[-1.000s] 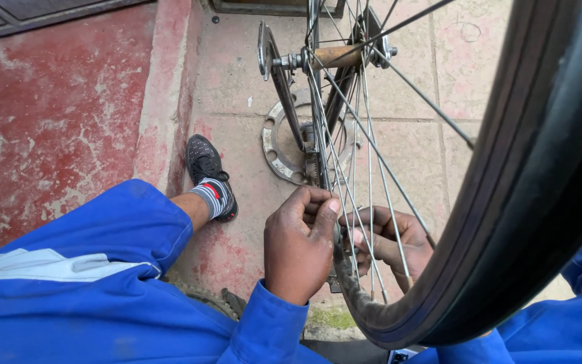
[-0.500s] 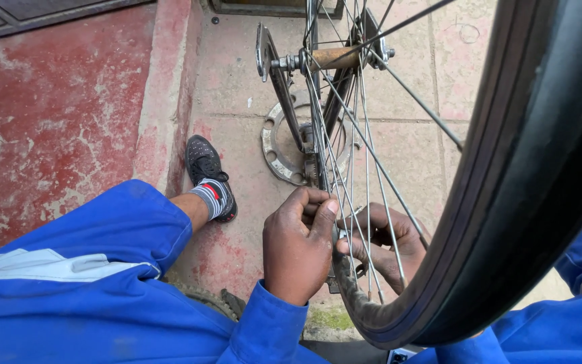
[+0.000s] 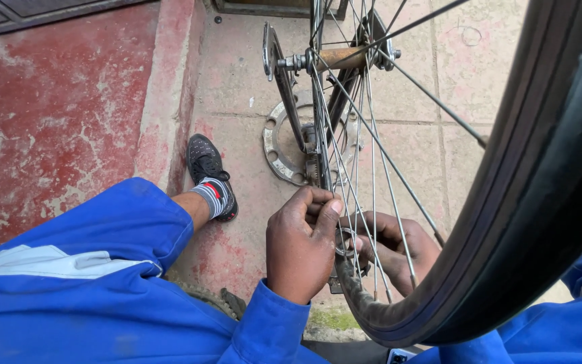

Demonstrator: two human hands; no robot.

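left hand point(image 3: 301, 249) pinching, right hand point(image 3: 395, 249) curled

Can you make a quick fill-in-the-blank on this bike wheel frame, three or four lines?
1. Both hands work at the spokes of a bicycle ____.
2. The left hand is on the near side of the spokes; the right hand shows ____ them.
3. The person wears ____ overalls.
4. Beside the black shoe, a round metal disc with holes lies on the ____.

Missing words: wheel; behind; blue; pavement
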